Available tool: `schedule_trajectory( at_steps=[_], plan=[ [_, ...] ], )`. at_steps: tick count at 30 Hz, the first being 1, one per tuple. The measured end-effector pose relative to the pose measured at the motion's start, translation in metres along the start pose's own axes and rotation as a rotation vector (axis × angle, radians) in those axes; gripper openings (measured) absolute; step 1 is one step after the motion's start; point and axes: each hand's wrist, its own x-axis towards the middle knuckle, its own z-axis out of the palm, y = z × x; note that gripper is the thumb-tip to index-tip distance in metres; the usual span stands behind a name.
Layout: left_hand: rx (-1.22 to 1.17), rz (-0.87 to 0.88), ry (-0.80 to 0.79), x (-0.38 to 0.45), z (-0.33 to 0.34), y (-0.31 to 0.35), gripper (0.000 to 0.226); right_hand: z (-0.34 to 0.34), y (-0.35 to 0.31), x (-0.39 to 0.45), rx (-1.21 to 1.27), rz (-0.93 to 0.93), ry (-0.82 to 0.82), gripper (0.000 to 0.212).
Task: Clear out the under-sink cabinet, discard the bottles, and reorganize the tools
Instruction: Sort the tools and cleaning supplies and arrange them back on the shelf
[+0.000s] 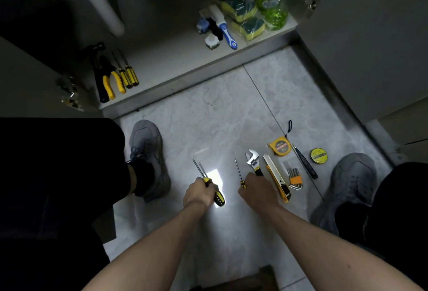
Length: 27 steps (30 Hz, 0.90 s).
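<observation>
Low over the tiled floor (pixel 208 114), the left hand (pixel 199 194) grips a large screwdriver (pixel 209 185) while the right hand (pixel 256 188) curls around a thin screwdriver (pixel 239 175) beside the wrench (pixel 254 162).

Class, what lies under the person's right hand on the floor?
Under the right hand lie the handles of a thin screwdriver and an adjustable wrench; their lower ends are covered, so the grip is unclear.

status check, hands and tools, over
Left hand grips a large screwdriver. Right hand holds a thin screwdriver and the wrench. Other tools lie on the floor; nothing blocks the cabinet shelf.
</observation>
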Motion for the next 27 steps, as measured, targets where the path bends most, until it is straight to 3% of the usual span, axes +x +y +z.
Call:
schedule_trajectory(
  at_steps=[8, 13, 17, 22, 27],
  plan=[
    [-0.101, 0.175, 0.271, 0.036, -0.069, 0.028, 0.019, -0.043, -0.079, 0.057, 0.182, -0.123, 0.133, 0.015],
    [-0.04, 0.311, 0.464, 0.081, -0.166, 0.084, 0.029, -0.096, -0.156, 0.112, 0.236, -0.223, 0.265, 0.015],
    [0.096, 0.293, 0.592, 0.135, -0.257, 0.126, 0.036, -0.136, -0.222, 0.162, 0.137, -0.297, 0.318, 0.016],
    [0.255, 0.197, 0.547, 0.19, -0.337, 0.15, 0.039, -0.159, -0.293, 0.219, 0.089, -0.384, 0.288, 0.018],
    [0.249, 0.125, 0.462, 0.226, -0.354, 0.147, 0.036, -0.146, -0.324, 0.26, 0.104, -0.339, 0.204, 0.013]
  ],
)
